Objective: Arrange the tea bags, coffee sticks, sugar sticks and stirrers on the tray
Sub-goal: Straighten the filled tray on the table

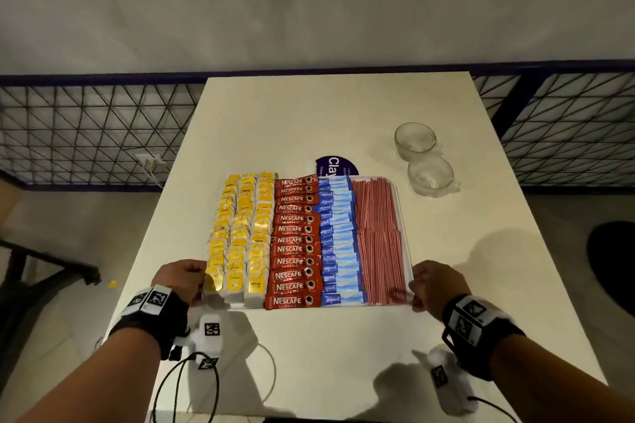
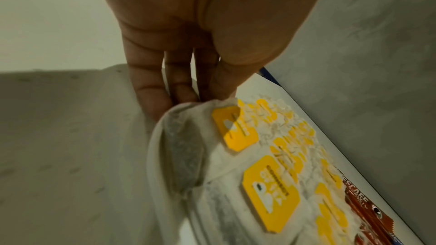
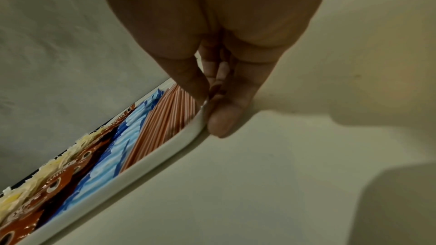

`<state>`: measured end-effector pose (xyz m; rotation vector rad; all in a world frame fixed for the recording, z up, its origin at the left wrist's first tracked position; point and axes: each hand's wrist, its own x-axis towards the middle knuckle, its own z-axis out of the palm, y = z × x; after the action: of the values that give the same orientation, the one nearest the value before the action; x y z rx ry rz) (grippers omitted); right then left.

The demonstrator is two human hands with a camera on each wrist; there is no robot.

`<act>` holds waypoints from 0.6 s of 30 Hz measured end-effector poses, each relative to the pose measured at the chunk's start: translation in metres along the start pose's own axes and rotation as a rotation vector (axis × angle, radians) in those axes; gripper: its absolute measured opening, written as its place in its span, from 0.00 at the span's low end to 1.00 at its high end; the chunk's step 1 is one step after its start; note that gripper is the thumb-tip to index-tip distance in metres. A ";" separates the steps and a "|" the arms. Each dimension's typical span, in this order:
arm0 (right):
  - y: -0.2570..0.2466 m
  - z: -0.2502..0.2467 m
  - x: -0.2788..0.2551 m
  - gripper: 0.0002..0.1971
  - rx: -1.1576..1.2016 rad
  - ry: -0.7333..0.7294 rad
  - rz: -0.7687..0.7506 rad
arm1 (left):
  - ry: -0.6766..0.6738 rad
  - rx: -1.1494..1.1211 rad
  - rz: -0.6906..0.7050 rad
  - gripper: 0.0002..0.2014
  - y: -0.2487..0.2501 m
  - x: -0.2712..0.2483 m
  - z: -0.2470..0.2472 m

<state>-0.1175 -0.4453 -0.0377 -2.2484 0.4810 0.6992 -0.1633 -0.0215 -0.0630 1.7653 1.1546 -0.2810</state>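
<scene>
Tray (image 1: 404, 203) handling is judged easy but touchy: the white rim looks stiff and thin, while the load is light and loose, so any tilt could slide the rows. The tray lies flat on the table (image 1: 309, 113), with tea bags (image 1: 240, 233) at its left, coffee sticks (image 1: 295, 240) and sugar sticks (image 1: 338, 237) in the middle, stirrers (image 1: 378, 240) at its right. The near left corner is pinched by the left hand (image 1: 182, 280), the near right corner by the right hand (image 1: 434, 283). Two glass cups (image 1: 422, 158) stand beyond the tray's far right corner, and a round purple sticker (image 1: 335, 165) is partly covered by its far edge; only the cups would be met if the tray were pushed away.
</scene>
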 end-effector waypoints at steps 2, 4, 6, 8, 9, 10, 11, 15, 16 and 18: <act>-0.011 0.000 0.008 0.06 -0.022 0.043 0.017 | -0.002 -0.010 0.007 0.12 0.011 0.013 0.001; -0.021 -0.002 0.014 0.07 -0.067 0.039 0.008 | -0.009 -0.026 0.014 0.12 0.024 0.024 0.003; -0.035 -0.004 0.018 0.10 -0.111 0.039 0.002 | -0.012 -0.026 0.019 0.12 0.037 0.037 0.004; -0.043 -0.006 0.024 0.12 -0.117 0.049 0.016 | -0.022 -0.030 0.019 0.12 0.047 0.049 0.005; -0.049 -0.007 0.027 0.12 -0.108 0.060 0.017 | -0.032 -0.028 0.014 0.12 0.052 0.056 0.005; -0.051 -0.008 0.030 0.12 -0.099 0.072 0.014 | -0.035 -0.032 0.020 0.12 0.056 0.059 0.006; -0.054 -0.008 0.033 0.12 -0.110 0.079 0.000 | -0.035 -0.033 0.026 0.12 0.059 0.062 0.007; -0.062 -0.004 0.053 0.10 -0.144 0.102 -0.017 | -0.041 -0.012 0.052 0.12 0.075 0.076 0.009; -0.063 -0.003 0.059 0.09 -0.138 0.108 -0.018 | -0.040 0.002 0.063 0.12 0.077 0.080 0.009; -0.065 0.000 0.067 0.09 -0.120 0.118 -0.022 | -0.031 0.026 0.077 0.11 0.082 0.087 0.007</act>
<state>-0.0310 -0.4102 -0.0444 -2.4139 0.4819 0.6008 -0.0501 0.0167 -0.0729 1.8176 1.0631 -0.2776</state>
